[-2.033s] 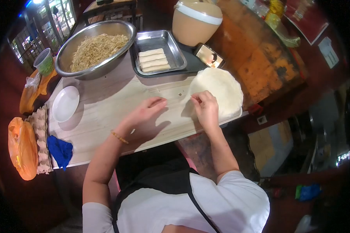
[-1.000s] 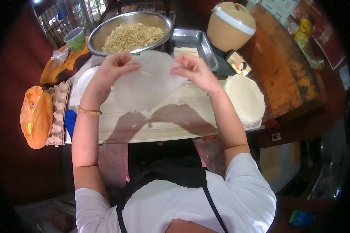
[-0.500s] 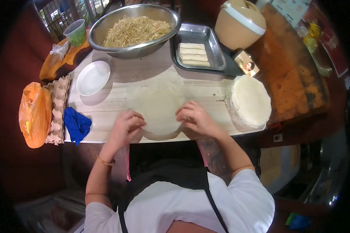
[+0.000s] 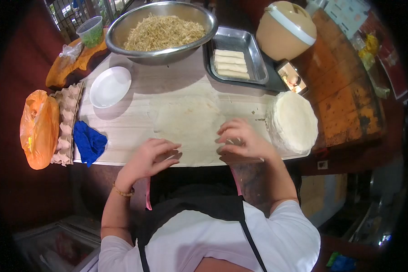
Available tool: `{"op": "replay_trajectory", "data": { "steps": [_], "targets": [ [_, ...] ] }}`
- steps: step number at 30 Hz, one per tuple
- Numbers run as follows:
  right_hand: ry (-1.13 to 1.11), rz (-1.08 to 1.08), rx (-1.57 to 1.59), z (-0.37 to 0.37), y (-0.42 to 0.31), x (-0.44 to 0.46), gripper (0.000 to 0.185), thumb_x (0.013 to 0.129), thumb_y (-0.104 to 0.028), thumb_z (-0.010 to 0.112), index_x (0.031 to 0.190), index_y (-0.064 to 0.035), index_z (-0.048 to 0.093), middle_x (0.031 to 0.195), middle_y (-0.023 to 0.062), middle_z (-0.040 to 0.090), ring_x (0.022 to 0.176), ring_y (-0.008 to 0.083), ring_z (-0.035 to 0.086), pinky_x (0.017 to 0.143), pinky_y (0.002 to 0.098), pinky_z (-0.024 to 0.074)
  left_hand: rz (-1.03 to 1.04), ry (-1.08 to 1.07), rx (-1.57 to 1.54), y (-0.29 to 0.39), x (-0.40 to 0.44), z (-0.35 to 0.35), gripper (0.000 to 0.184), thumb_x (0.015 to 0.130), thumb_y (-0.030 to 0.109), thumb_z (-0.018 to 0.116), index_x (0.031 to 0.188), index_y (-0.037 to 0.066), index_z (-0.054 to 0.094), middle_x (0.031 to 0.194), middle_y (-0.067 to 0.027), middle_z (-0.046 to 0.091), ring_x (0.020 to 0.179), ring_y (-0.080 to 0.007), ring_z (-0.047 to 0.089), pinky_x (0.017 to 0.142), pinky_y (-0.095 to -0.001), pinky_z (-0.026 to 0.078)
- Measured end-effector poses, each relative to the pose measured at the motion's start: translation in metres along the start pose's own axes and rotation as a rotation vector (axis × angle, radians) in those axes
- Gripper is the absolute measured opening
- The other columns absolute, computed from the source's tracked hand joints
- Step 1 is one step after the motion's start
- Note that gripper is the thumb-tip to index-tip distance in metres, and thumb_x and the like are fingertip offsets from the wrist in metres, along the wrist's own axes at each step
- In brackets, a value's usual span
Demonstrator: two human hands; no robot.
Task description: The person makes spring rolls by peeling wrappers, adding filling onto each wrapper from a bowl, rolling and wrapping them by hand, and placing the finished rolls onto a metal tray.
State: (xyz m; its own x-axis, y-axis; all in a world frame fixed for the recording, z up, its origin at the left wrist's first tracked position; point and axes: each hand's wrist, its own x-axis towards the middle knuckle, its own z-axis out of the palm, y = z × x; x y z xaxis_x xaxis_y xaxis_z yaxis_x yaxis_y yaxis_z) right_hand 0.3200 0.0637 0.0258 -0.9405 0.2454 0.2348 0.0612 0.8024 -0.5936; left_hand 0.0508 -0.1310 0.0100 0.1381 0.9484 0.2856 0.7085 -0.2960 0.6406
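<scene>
A thin, pale round wrapper (image 4: 186,115) lies flat on the table in front of me. My left hand (image 4: 155,156) hovers by its near left edge, fingers curved and thumb apart, with nothing in it. On the near right side, my right hand (image 4: 241,139) is likewise open, its fingers spread and bent. Further right sits a thick stack of round wrappers (image 4: 295,121). Several white rolls (image 4: 231,63) lie side by side in a metal tray (image 4: 258,59). Behind the wrapper stands a large metal bowl heaped with shredded, light-brown filling (image 4: 163,32).
A white dish (image 4: 110,87), a blue cloth (image 4: 89,143), an egg carton (image 4: 67,122) and an orange plastic bag (image 4: 39,129) are at left. Behind them is a tub of chopped greens (image 4: 92,35). A phone (image 4: 291,77) and a beige lidded container (image 4: 285,31) stand back right.
Both hands have let go of the wrapper's edges and moved apart slightly, the right one outward to the right. The wrapper now lies flatter on the table.
</scene>
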Motion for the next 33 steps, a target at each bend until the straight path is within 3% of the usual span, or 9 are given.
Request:
{"op": "replay_trajectory", "data": {
  "steps": [2,9,11,16,19,21,26,30,33],
  "targets": [
    [0.059,0.021,-0.001,-0.025,-0.002,0.022,0.015,0.079,-0.014,0.073,0.091,-0.0089,0.068,0.105,0.007,0.066,0.109,0.0287,0.058,0.096,0.0422,0.0417,-0.086,0.013,-0.232,-0.002,0.011,-0.015,0.033,0.086,0.014,0.072,0.116,0.005,0.067,0.101,-0.0079,0.07,0.091,-0.0231,0.065,0.083,-0.0352,0.049],
    [0.316,-0.093,-0.241,-0.05,0.021,0.199,0.02,0.085,-0.021,0.069,0.097,-0.0052,0.068,0.103,0.014,0.065,0.103,0.0329,0.061,0.09,0.0403,0.0471,-0.155,0.28,-0.147,-0.044,0.087,-0.032,0.023,0.092,0.013,0.065,0.112,0.003,0.068,0.093,-0.0099,0.072,0.086,-0.0163,0.067,0.073,-0.0288,0.052],
    [0.274,-0.026,-0.316,-0.046,0.036,0.257,0.024,0.085,-0.025,0.069,0.102,-0.0071,0.069,0.108,0.0154,0.065,0.108,0.0342,0.059,0.093,0.0424,0.0464,-0.054,0.499,-0.098,-0.082,0.103,-0.017,0.017,0.091,0.017,0.067,0.101,0.004,0.07,0.09,-0.0137,0.07,0.072,-0.0251,0.067,0.063,-0.0323,0.052],
    [0.332,0.185,-0.663,-0.018,0.088,0.335,0.043,0.072,-0.035,0.079,0.106,-0.0106,0.072,0.113,0.0166,0.066,0.109,0.0325,0.061,0.094,0.0406,0.0477,-0.091,0.529,0.014,-0.106,0.091,-0.014,0.015,0.091,0.019,0.065,0.095,0.005,0.071,0.083,-0.013,0.069,0.066,-0.0278,0.066,0.06,-0.034,0.052],
    [0.132,0.45,-0.603,-0.028,0.096,0.354,0.052,0.064,-0.038,0.081,0.107,-0.0116,0.072,0.11,0.0151,0.069,0.1,0.0291,0.066,0.086,0.0389,0.052,-0.115,0.559,0.022,-0.104,0.092,-0.019,0.016,0.092,0.021,0.065,0.092,0.006,0.071,0.083,-0.0136,0.068,0.068,-0.0311,0.065,0.059,-0.0363,0.051],
    [-0.233,0.525,-0.379,-0.037,0.103,0.363,0.051,0.062,-0.034,0.078,0.107,-0.0106,0.072,0.101,0.0142,0.072,0.09,0.026,0.068,0.078,0.0374,0.0545,-0.082,0.536,0.068,-0.101,0.093,-0.018,0.017,0.091,0.022,0.065,0.09,0.005,0.07,0.082,-0.0136,0.068,0.068,-0.0326,0.065,0.059,-0.0383,0.05],
    [-0.203,0.285,-0.477,-0.044,0.116,0.366,0.043,0.063,-0.023,0.076,0.102,-0.0066,0.071,0.094,0.012,0.072,0.084,0.0245,0.068,0.072,0.0362,0.0547,-0.019,0.475,0.065,-0.095,0.101,-0.015,0.019,0.092,0.022,0.064,0.088,0.005,0.069,0.082,-0.0139,0.067,0.07,-0.0357,0.064,0.06,-0.0409,0.051],
    [-0.23,0.427,-0.241,-0.072,0.076,0.366,0.054,0.063,-0.025,0.08,0.114,-0.0095,0.069,0.1,0.0103,0.072,0.089,0.0252,0.068,0.072,0.0387,0.0578,-0.046,0.488,0.059,-0.094,0.096,-0.019,0.02,0.093,0.023,0.062,0.089,0.006,0.07,0.084,-0.0144,0.067,0.073,-0.0359,0.064,0.062,-0.0409,0.051],
    [-0.205,0.355,-0.395,-0.066,0.073,0.358,0.059,0.062,-0.029,0.083,0.115,-0.0103,0.068,0.1,0.0094,0.072,0.089,0.0268,0.068,0.068,0.0416,0.0589,0.005,0.496,0.042,-0.1,0.1,-0.014,0.02,0.093,0.024,0.063,0.091,0.005,0.07,0.085,-0.0147,0.067,0.074,-0.0358,0.064,0.063,-0.0403,0.051]
  ]
}}
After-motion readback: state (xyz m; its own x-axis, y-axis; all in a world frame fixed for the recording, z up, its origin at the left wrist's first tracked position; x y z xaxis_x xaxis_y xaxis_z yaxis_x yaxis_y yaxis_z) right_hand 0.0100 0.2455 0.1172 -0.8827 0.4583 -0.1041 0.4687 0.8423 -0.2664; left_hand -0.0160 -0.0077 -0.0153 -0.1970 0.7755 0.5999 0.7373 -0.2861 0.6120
